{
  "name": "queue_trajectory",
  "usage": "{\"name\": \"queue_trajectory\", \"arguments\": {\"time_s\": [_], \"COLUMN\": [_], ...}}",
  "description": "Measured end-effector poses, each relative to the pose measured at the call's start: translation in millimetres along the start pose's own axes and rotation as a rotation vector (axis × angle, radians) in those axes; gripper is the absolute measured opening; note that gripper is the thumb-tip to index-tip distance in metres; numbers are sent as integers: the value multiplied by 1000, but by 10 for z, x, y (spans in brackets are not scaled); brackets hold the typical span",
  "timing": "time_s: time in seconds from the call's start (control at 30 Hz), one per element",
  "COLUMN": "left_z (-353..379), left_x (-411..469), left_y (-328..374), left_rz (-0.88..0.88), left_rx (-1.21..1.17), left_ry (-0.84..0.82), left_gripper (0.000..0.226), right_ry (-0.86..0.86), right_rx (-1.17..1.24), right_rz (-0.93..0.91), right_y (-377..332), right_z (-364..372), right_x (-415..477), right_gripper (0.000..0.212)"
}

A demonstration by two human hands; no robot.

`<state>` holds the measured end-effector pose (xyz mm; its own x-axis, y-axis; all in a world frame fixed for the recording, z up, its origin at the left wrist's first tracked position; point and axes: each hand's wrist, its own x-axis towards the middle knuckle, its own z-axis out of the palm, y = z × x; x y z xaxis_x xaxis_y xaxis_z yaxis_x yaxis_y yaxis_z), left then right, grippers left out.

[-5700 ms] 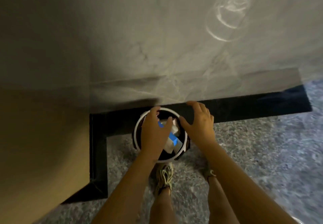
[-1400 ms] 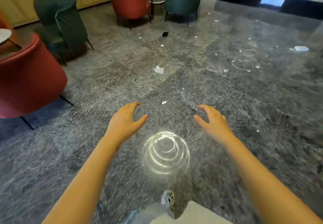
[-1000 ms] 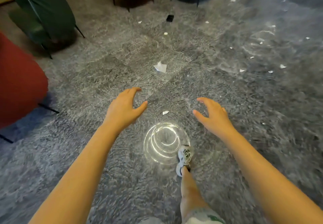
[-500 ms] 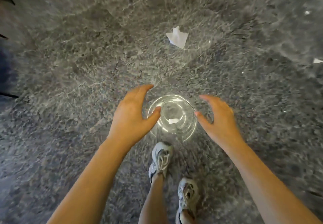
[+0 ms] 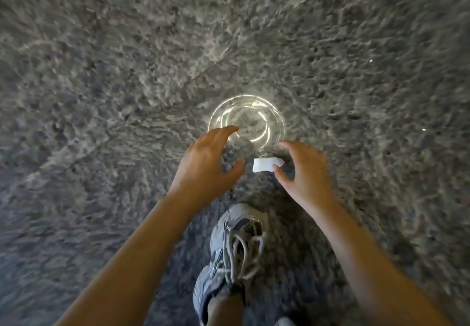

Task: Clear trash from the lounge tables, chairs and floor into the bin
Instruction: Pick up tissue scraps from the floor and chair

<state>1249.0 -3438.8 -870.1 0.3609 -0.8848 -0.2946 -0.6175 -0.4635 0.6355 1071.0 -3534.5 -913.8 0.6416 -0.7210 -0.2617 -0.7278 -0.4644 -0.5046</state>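
A small white scrap of paper (image 5: 266,164) lies on the grey speckled stone floor (image 5: 127,84), straight below me. My left hand (image 5: 207,166) hovers just left of the scrap with its fingers spread and holds nothing. My right hand (image 5: 305,175) hovers just right of it, fingers loosely bent, the thumb tip close to the scrap's right end; no grip on it shows. The bin is out of view.
A bright ring of reflected light (image 5: 248,124) shines on the polished floor just beyond the scrap. My grey laced shoe (image 5: 234,252) stands right behind the scrap. Nothing but floor shows around it.
I have stepped forward and bent lower over the floor. The small scrap is now much closer, between my two hands. The larger white paper farther ahead has left the view.
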Motion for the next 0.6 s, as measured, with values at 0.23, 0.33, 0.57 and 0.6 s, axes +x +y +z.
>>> {"name": "queue_trajectory", "arguments": {"time_s": [0.23,0.33,0.57,0.6], "left_z": [364,431,196,97], "left_x": [235,243,285,268], "left_y": [-332,-339,23,147], "left_rz": [-10,-19,53,64], "left_rx": [-25,-23,-4,-7], "left_ry": [8,22,5,7], "left_gripper": [56,55,55,56], "right_ry": [-17,56,119,141], "right_rx": [-200,-242,63,85], "right_rz": [-29,-30,-5,-22], "right_y": [321,368,135,36], "right_z": [514,569,98,-87], "right_x": [228,224,173,150], "right_gripper": [44,36,12,11]}}
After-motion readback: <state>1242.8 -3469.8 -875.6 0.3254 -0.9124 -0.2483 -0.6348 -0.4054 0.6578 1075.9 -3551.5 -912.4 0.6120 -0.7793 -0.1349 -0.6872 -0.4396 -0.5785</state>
